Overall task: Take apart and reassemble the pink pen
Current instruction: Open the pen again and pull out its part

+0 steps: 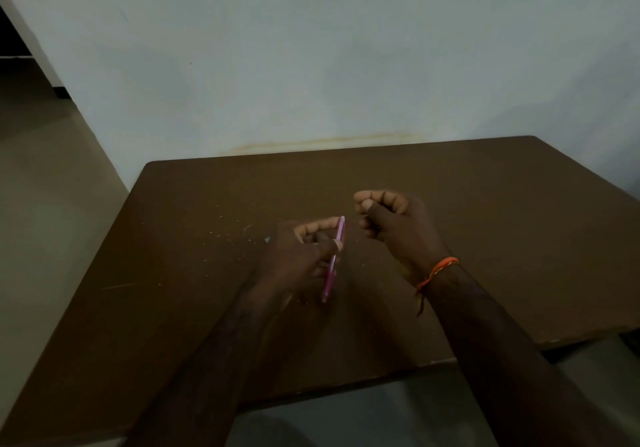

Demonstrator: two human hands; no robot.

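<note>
My left hand (304, 252) grips the pink pen (334, 259) above the middle of the brown table (485, 221). The pen stands nearly upright, slightly tilted, with its pale upper end by my fingertips and its lower end pointing toward me. My thumb presses across the barrel. To the right and a little farther away, my right hand (391, 225) is curled into a loose fist, apart from the pen. Whether a small pen part sits inside those fingers is hidden. An orange thread band (437, 272) circles my right wrist.
Small pale specks (221, 232) are scattered on the tabletop left of my hands. The table's back edge meets a pale wall (311, 66). Grey floor (45, 176) lies to the left, with the table's near edge close below my forearms.
</note>
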